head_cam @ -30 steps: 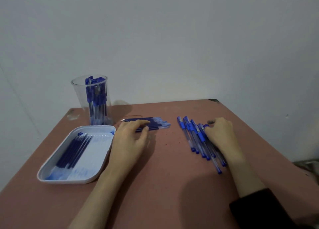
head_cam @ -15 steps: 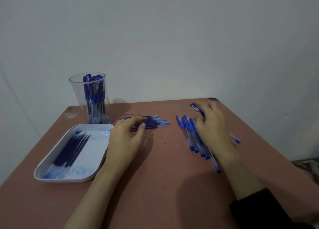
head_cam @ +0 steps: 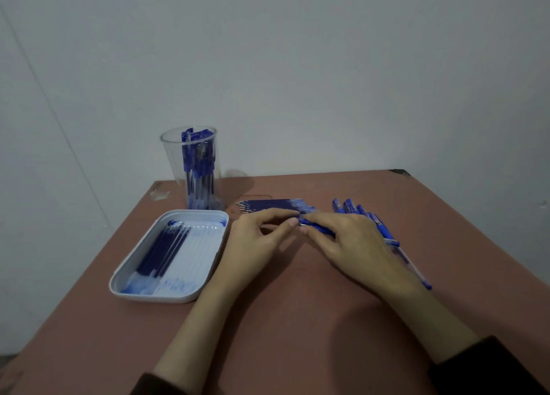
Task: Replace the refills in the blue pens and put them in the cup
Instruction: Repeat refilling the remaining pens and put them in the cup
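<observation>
My right hand (head_cam: 354, 243) holds a blue pen (head_cam: 315, 228) low over the middle of the table, its tip end pointing left. The fingertips of my left hand (head_cam: 256, 240) meet that pen's tip and pinch it. Just behind the hands lies a row of dark blue refills (head_cam: 276, 205). Several more blue pens (head_cam: 366, 216) lie to the right, partly hidden under my right hand. A clear plastic cup (head_cam: 193, 168) with several blue pens upright in it stands at the back left.
A white tray (head_cam: 148, 287) with several used refills lies at the left, in front of the cup. The brown table (head_cam: 297, 320) ends at a grey wall behind and at an edge on the right.
My right hand lifted one pen out of the pile on the right and carried it left to the middle. My left hand left the refill row and met the pen's tip.
</observation>
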`<state>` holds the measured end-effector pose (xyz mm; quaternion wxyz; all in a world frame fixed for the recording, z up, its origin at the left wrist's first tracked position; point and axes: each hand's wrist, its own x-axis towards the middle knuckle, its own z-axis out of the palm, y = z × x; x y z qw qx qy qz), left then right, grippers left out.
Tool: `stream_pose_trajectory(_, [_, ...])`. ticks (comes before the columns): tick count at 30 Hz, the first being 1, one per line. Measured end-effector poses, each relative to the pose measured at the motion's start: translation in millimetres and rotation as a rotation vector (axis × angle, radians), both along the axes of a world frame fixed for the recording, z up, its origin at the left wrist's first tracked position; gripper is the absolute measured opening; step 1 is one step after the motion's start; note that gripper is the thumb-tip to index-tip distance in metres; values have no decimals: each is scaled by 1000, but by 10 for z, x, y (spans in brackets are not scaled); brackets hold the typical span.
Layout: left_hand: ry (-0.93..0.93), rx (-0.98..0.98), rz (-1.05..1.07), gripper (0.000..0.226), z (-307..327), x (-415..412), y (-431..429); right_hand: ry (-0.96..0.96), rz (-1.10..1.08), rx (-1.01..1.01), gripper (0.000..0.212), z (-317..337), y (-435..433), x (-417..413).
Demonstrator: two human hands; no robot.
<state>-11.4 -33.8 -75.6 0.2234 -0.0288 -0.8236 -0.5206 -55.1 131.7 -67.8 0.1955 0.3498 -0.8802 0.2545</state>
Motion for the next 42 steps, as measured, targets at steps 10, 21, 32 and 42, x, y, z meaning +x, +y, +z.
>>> stream_pose_trajectory(10, [35,31,-15,11,20,13,-10,21,-41,9,35,37,14,54])
stream_pose_trajectory(21, [-87,2,139,9,-11,-16,-109,-2,-164,-84,22,-8,81,-117])
stream_pose_trajectory(32, [-218,-137,2,16,-41,-15,-50,-624,210,-753,18,154,9,46])
stream_pose_trajectory(42, [-236,833,-344,31,5,-17,74,-1120,316,-639,46,121,-115,124])
